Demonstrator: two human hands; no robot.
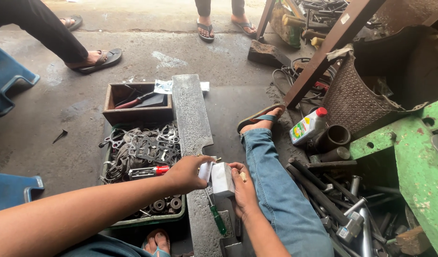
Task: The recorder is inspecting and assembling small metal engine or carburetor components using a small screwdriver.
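Both hands point(214, 178) gripping small white box point(222, 179)

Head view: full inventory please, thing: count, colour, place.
small box: one, white, held between both hands
screwdriver: one, green handle, on the plank below the hands
metal plank: one, grey, lengthwise on the floor
green crate: one, holds gaskets and bearings, left of plank
wooden box: one, brown, beyond the crate
bottle: one, white with red cap, right of the foot
woven basket: one, brown, upper right
steel rods and sockets: many, grey, lower right
bystanders' sandalled feet: several, top edge
left hand: one, on the box
right hand: one, on the box
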